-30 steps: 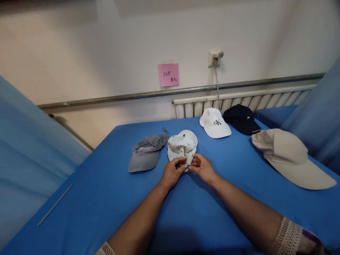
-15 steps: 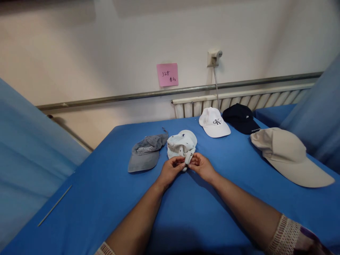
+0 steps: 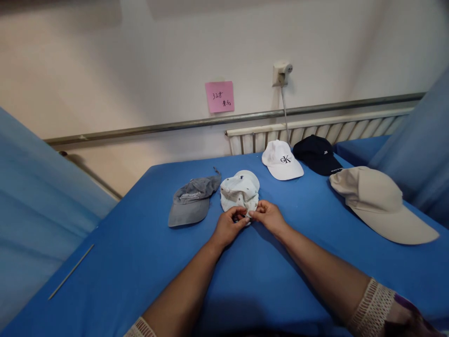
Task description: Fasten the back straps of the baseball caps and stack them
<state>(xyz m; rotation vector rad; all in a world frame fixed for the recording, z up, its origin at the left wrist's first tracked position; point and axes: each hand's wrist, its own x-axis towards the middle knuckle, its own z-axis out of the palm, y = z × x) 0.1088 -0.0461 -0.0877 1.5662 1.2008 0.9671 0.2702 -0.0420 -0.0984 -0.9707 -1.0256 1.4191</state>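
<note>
A pale cap (image 3: 239, 188) with small dark marks lies on the blue-covered table (image 3: 147, 276), its brim pointing away from me. At its near edge my left hand (image 3: 228, 225) pinches the strap end of the cap. My right hand (image 3: 269, 217) grips the same back edge from the right, thumb and forefinger together. The fingertips of both hands nearly meet, and they partly hide the strap. Just left of the pale cap rests a grey cap (image 3: 191, 202), brim toward me.
Toward the back right sit a white cap (image 3: 281, 161) with black letters and a dark navy cap (image 3: 316, 153). A large beige cap (image 3: 377, 201) lies at the right. A thin stick (image 3: 72, 271) is at the left. Behind the table are a radiator (image 3: 247, 142) and a metal rail (image 3: 168, 126).
The strap that stood up between my fingers is now lowered against the cap's near edge. My left hand has shifted slightly right, its fingertips closer to the right hand's.
</note>
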